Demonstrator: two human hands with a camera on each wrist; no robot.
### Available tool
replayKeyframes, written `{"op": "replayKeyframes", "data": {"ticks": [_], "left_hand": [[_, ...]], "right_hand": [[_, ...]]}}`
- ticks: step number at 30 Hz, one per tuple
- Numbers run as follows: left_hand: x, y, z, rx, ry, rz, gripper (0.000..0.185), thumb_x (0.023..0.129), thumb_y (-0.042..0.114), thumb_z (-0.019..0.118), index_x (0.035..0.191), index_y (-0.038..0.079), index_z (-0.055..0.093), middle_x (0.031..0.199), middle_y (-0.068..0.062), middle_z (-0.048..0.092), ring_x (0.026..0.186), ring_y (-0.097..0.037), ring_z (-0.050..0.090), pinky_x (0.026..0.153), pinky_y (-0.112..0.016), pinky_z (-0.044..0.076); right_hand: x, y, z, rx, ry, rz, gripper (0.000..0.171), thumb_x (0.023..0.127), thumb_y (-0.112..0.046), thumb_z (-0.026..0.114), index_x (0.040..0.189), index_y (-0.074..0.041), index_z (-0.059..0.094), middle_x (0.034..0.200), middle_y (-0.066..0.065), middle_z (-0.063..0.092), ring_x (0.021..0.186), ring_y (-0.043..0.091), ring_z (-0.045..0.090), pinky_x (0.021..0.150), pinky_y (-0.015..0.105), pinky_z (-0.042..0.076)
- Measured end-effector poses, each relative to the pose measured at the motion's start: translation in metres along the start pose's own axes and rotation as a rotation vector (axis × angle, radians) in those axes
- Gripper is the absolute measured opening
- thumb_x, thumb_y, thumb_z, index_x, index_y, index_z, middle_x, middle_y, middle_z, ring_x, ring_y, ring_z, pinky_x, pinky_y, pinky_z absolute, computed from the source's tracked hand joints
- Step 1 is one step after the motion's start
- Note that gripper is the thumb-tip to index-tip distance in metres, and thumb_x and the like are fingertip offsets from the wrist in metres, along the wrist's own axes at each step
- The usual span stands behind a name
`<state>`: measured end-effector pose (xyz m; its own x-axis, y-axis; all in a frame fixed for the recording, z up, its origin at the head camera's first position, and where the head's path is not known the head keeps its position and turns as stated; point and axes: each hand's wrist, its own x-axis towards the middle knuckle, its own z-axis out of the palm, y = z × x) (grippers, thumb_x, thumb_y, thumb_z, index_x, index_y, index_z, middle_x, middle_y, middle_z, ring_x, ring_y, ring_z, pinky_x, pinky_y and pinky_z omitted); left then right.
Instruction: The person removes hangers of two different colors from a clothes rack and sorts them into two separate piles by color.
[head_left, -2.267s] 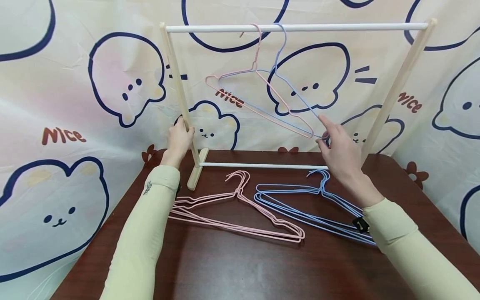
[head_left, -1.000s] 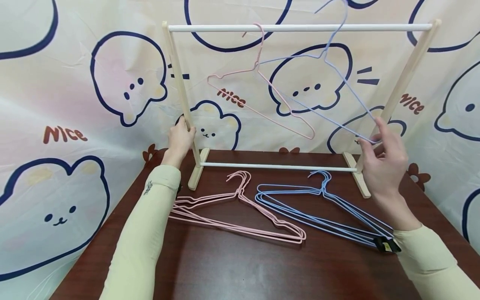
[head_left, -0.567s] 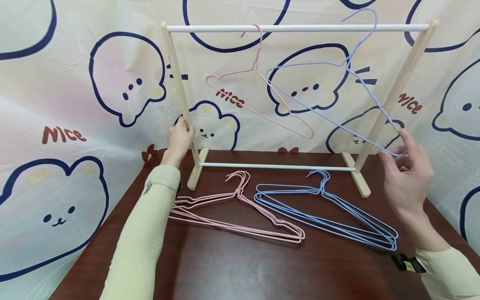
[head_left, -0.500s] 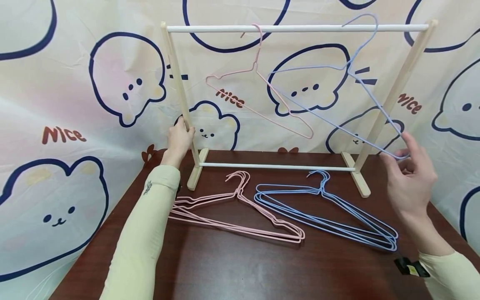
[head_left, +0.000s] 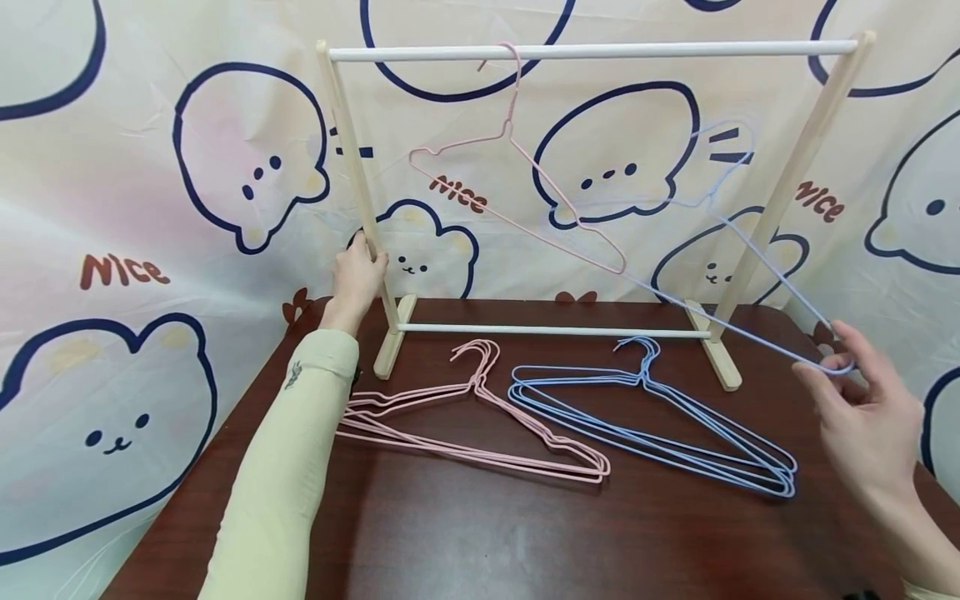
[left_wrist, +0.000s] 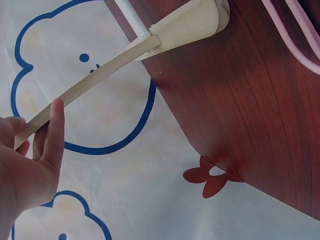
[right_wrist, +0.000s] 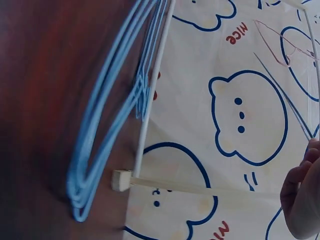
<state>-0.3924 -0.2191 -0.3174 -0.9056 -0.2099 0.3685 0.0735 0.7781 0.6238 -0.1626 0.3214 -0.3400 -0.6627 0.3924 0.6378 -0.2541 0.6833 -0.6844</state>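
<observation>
My left hand (head_left: 360, 268) grips the left wooden upright (head_left: 352, 167) of a small clothes rack; the left wrist view shows its fingers (left_wrist: 54, 131) wrapped on that upright (left_wrist: 95, 82). My right hand (head_left: 842, 368) pinches the lower corner of a blue wire hanger (head_left: 757, 250), which is off the rail, tilted and blurred, at the rack's right end. A pink hanger (head_left: 517, 158) hangs on the white top rail (head_left: 637, 50). In the right wrist view my right hand (right_wrist: 302, 197) sits at the right edge.
Two piles lie on the dark wooden table (head_left: 465, 533): pink hangers (head_left: 480, 417) on the left and blue hangers (head_left: 660, 429) on the right, the latter also in the wrist view (right_wrist: 107, 120). The rack's lower rail (head_left: 555, 332) and right foot (head_left: 716, 358) stand behind them. A printed cloth hangs behind.
The right hand has lifted the blue hanger off the top rail and carried it right and downward. The left hand has kept its hold on the upright.
</observation>
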Motion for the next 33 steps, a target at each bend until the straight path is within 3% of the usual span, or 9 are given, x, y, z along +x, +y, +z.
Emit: {"op": "replayKeyframes", "data": {"ticks": [6, 16, 20, 24, 29, 33], "left_hand": [[0.0, -0.001, 0.0, -0.009, 0.002, -0.002, 0.036, 0.102, 0.025, 0.049, 0.131, 0.003, 0.05, 0.109, -0.026, 0.066, 0.087, -0.042, 0.07, 0.067, -0.047, 0.059], [0.001, -0.002, 0.002, -0.005, 0.0, -0.002, 0.036, 0.102, 0.025, 0.05, 0.131, 0.004, 0.05, 0.108, -0.025, 0.067, 0.086, -0.041, 0.07, 0.063, -0.044, 0.059], [0.001, -0.002, 0.001, -0.005, -0.001, -0.001, 0.036, 0.102, 0.026, 0.049, 0.131, 0.004, 0.05, 0.108, -0.025, 0.067, 0.084, -0.04, 0.071, 0.059, -0.041, 0.06], [0.001, -0.002, 0.002, 0.004, 0.01, 0.005, 0.037, 0.102, 0.025, 0.049, 0.132, 0.004, 0.05, 0.108, -0.026, 0.067, 0.088, -0.042, 0.07, 0.064, -0.045, 0.06], [0.002, -0.002, 0.003, 0.002, 0.006, 0.001, 0.039, 0.102, 0.026, 0.049, 0.134, 0.004, 0.049, 0.111, -0.025, 0.067, 0.091, -0.041, 0.069, 0.069, -0.047, 0.06], [0.003, -0.002, 0.003, 0.002, 0.005, -0.009, 0.039, 0.102, 0.027, 0.049, 0.134, 0.004, 0.049, 0.112, -0.025, 0.066, 0.092, -0.041, 0.069, 0.069, -0.047, 0.06]], "right_hand": [[-0.015, 0.006, -0.012, -0.007, -0.087, 0.174, 0.057, 0.089, -0.009, 0.073, 0.14, -0.027, 0.057, 0.086, -0.017, 0.052, 0.048, -0.004, 0.044, 0.041, 0.018, 0.032], [-0.038, 0.031, -0.029, -0.128, -0.329, 0.301, 0.062, 0.095, -0.034, 0.067, 0.151, -0.032, 0.041, 0.084, -0.022, 0.05, 0.053, 0.01, 0.047, 0.045, 0.026, 0.037], [-0.044, 0.044, -0.031, -0.06, -0.394, 0.374, 0.061, 0.095, -0.033, 0.067, 0.15, -0.036, 0.041, 0.085, -0.02, 0.049, 0.05, 0.015, 0.042, 0.042, 0.034, 0.033], [-0.048, 0.06, -0.032, 0.037, -0.48, 0.449, 0.061, 0.095, -0.031, 0.067, 0.149, -0.038, 0.041, 0.083, -0.021, 0.05, 0.048, 0.016, 0.042, 0.041, 0.038, 0.031], [-0.054, 0.072, -0.033, 0.04, -0.591, 0.494, 0.063, 0.095, -0.033, 0.067, 0.15, -0.039, 0.039, 0.086, -0.024, 0.049, 0.048, 0.015, 0.044, 0.043, 0.037, 0.035], [-0.057, 0.075, -0.031, -0.034, -0.611, 0.531, 0.066, 0.095, -0.04, 0.066, 0.153, -0.038, 0.035, 0.082, -0.021, 0.048, 0.048, 0.016, 0.044, 0.044, 0.036, 0.038]]}}
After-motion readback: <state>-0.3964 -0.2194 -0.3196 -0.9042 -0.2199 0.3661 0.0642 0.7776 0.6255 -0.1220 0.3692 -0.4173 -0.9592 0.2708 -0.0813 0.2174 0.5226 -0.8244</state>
